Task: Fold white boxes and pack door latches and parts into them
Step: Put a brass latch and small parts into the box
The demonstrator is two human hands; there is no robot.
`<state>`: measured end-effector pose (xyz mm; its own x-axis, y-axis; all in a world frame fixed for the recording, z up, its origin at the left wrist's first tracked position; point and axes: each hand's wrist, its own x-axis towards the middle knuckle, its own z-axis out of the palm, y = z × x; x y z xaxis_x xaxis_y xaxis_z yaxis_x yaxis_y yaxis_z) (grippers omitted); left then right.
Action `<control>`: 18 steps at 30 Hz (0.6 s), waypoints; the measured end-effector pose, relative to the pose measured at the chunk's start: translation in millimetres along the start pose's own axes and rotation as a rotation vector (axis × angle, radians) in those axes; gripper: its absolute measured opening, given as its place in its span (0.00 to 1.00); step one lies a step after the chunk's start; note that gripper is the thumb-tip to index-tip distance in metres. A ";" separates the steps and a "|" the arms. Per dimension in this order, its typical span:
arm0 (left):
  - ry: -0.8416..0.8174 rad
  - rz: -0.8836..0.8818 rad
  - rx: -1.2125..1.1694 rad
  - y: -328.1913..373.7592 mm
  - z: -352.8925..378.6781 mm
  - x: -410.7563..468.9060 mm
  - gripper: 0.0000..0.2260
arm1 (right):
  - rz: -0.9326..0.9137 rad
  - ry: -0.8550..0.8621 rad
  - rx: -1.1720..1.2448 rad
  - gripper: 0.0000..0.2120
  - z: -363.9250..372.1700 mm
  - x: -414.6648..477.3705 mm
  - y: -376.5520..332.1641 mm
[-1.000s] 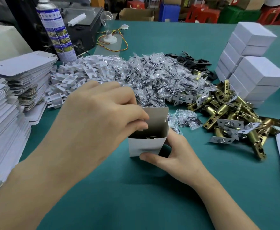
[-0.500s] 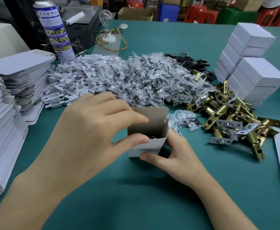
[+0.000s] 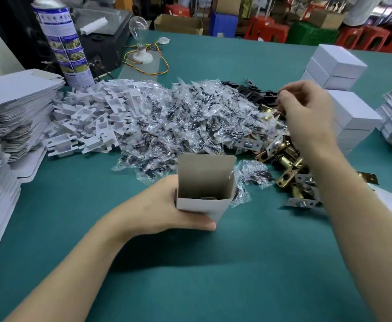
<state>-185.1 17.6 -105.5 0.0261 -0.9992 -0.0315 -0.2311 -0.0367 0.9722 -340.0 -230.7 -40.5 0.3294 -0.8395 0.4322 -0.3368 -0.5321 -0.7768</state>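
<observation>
Holding the white box (image 3: 204, 182) upright on the desk (image 3: 213, 263), the left hand (image 3: 157, 210) wraps it from the left, thumb across the near wall and the fingers behind. This grip likely keeps the open mouth facing up and steady so that parts can be dropped in with one hand. The top flap stands up at the back, out of the way, and a glint of metal at the bottom suggests a latch is already inside. The right hand (image 3: 306, 112) is well apart from the box, out over the far end of the parts heap where the black plates (image 3: 253, 89) lie beside the brass door latches (image 3: 283, 159). Its fingers are curled down toward the plates, but motion blur hides whether they pinch one or are only closing on it. The supplies lie in an arc within reach: flat box blanks (image 3: 11, 108) stacked at the left, white plastic pieces (image 3: 92, 117) next, clear screw bags (image 3: 190, 117) in the middle, and closed finished boxes (image 3: 338, 63) piled at the right. That order probably follows the packing sequence. The box looks only partly filled, and the plate seems to be the step in hand.
</observation>
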 end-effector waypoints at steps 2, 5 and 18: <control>-0.023 -0.016 -0.066 -3.1 1.9 1.4 0.23 | 0.009 -0.044 -0.246 0.09 7.0 46.7 15.0; -0.050 -0.022 -0.090 -6.5 4.6 1.5 0.23 | 0.041 -0.220 -0.540 0.11 20.0 104.8 38.6; -0.061 -0.053 -0.149 -16.9 -4.3 6.1 0.17 | 0.007 -0.515 -0.899 0.17 89.5 190.5 86.1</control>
<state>-176.9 12.2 -121.0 -0.0255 -0.9953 -0.0931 -0.0841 -0.0907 0.9923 -227.3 -426.6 -66.0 0.5907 -0.8067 0.0165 -0.8049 -0.5906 -0.0582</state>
